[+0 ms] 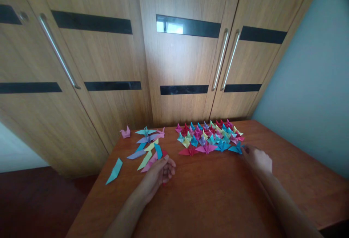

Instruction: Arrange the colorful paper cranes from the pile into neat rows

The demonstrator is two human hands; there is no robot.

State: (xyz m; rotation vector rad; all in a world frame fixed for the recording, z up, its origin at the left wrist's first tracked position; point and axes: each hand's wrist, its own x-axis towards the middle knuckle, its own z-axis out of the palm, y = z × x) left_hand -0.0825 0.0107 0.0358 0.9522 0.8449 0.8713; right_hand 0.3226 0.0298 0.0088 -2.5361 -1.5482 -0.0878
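A blue paper crane (236, 148) sits at the right end of the front row of cranes, and my right hand (257, 158) has its fingers closed on the crane's right wing. My left hand (160, 174) hovers palm inward over the table, its fingers loosely curled and apart, with no held object showing. Just beyond it lie folded paper strips, among them a pink one (149, 162), a blue one (158, 151) and a yellow one (144, 160). Bits of red paper show behind and under the left hand, mostly hidden. Beside the blue crane is a pink crane (206, 148).
Several rows of colourful paper cranes (205, 136) fill the table's back centre. More cranes, including a teal one (146, 131), and a small pink folded piece (125, 132) stand at back left. A teal strip (114, 171) lies near the left edge. Wooden wardrobe doors (180, 59) rise behind.
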